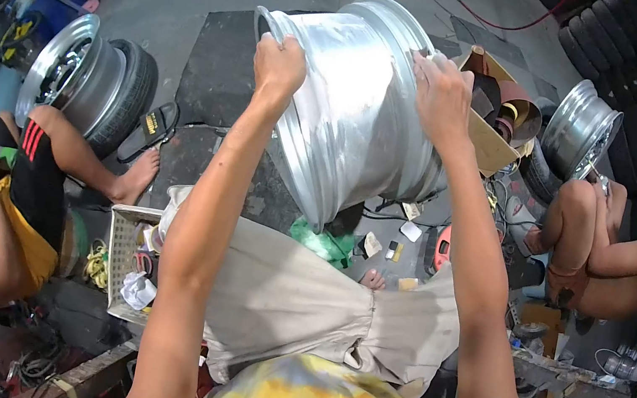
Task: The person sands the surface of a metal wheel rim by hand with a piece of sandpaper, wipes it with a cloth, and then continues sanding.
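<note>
A large silver wheel rim stands in front of me on its side, its bare barrel facing up and catching the light. My left hand is closed over the rim's left flange, fingers curled out of sight behind the lip. On the other side, my right hand grips the right flange near the top. Both arms reach straight forward. Below the rim lie a green plastic bag and a few small blocks on the floor.
A cardboard box of abrasive rolls stands right of the rim. A plastic basket sits left of my legs. One person sits at left beside another rim and tyre; another person crouches at right by a rim.
</note>
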Available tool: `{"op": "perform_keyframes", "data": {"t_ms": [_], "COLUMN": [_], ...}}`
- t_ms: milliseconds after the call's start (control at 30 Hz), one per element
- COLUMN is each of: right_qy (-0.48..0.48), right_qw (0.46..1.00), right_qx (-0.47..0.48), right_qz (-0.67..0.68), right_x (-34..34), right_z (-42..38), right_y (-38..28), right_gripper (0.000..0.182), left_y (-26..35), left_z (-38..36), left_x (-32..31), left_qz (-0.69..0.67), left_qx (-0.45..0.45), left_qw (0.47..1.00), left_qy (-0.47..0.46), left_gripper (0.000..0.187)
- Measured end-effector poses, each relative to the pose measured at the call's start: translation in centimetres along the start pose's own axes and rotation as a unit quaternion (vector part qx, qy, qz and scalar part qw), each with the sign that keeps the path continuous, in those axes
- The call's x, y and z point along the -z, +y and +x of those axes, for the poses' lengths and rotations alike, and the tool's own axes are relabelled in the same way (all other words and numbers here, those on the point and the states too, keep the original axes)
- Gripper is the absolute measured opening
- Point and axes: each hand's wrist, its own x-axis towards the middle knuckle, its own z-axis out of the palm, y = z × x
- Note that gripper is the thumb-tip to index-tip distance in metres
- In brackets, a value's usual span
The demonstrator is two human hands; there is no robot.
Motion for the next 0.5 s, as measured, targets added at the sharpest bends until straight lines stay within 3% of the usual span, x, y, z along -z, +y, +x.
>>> {"op": "perform_keyframes", "data": {"t_ms": [167, 400, 500], "right_qy": [0.032, 0.001, 0.002], "right_qw": [0.999, 0.997, 0.996], "right_qx": [-0.027, 0.01, 0.001], "right_qz": [0.03, -0.074, -0.086], "right_x": [1.1, -1.1, 1.3], "right_z": [-6.0, 1.8, -4.5], "right_y": [0.4, 0.7, 0.0], "right_gripper": [0.021, 0.027, 0.029], "left_y": [0.6, -0.4, 0.5], "left_z": [-0.1, 0.3, -0.1], "left_x": [0.0, -0.1, -0.2], "left_qz": [0.006, -0.002, 0.007], "left_qx": [0.0, 0.002, 0.007], "left_qw": [0.999, 1.0, 1.0], "left_qy": [0.039, 0.002, 0.003], "left_gripper": [0.046, 0.044, 0.044]}}
